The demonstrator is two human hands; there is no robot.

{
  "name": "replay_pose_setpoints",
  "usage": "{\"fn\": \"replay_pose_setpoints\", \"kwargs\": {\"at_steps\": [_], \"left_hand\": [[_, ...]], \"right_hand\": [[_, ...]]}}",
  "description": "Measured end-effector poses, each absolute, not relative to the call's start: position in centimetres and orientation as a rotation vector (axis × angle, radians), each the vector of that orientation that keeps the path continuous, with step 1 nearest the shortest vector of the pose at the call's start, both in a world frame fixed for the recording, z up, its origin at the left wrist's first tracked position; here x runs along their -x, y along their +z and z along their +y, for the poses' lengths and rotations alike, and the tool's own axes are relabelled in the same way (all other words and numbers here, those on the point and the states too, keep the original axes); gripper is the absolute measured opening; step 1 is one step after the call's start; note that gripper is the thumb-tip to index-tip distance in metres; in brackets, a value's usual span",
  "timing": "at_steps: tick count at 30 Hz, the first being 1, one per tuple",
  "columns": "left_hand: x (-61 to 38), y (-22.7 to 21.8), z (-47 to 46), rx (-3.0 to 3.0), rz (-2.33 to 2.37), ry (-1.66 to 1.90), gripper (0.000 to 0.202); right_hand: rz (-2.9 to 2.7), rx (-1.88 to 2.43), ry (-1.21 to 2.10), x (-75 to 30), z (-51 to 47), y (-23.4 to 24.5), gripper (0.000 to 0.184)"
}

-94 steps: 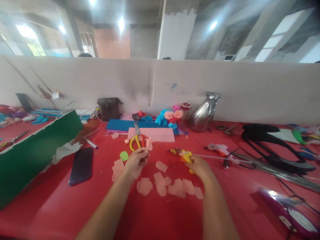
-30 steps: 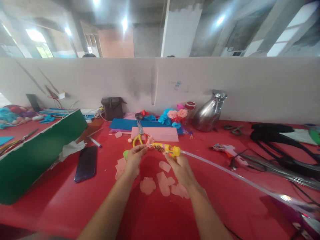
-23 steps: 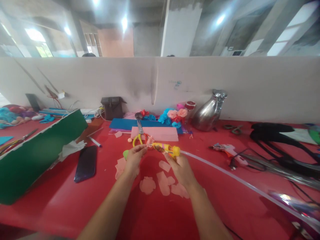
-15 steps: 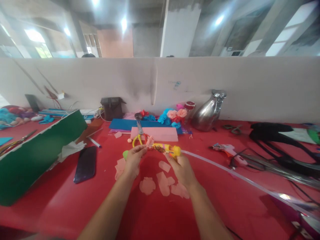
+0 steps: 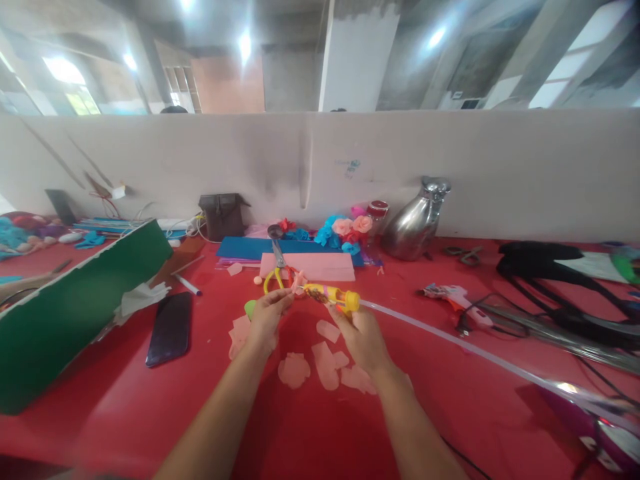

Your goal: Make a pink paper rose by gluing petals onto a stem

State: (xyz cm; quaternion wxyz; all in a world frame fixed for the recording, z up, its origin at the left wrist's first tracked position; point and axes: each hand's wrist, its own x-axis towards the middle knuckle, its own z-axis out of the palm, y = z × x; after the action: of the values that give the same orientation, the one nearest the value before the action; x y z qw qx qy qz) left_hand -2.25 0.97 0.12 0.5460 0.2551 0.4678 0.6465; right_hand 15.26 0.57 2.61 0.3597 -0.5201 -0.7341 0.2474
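My right hand is wrapped round a yellow hot glue gun, with a long translucent glue stick trailing out of its back to the right. The gun's nozzle points left at a small pink paper flower, which my left hand pinches between its fingertips. Below the hands lie loose pink paper petals, and more petals lie partly under my left hand. Just behind are scissors with yellow handles, resting against folded pink paper.
A dark phone and a green board are on the left; beyond the board is another person's arm. Finished paper flowers and a metal jug stand at the back. A second glue gun with a cord lies right.
The view has shifted slightly. My hands, the glue gun and the paper flower keep nearly the same positions. Another person's arm has appeared at the far left.
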Motion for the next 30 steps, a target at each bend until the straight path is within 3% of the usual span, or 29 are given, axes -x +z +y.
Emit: {"fn": "replay_pose_setpoints", "kwargs": {"at_steps": [30], "left_hand": [[2.5, 0.18, 0.98, -0.581, 1.074, 1.513, 0.025]], "right_hand": [[-1.901, 1.362, 0.618, -15.45, 0.61, 2.4, 0.034]]}}
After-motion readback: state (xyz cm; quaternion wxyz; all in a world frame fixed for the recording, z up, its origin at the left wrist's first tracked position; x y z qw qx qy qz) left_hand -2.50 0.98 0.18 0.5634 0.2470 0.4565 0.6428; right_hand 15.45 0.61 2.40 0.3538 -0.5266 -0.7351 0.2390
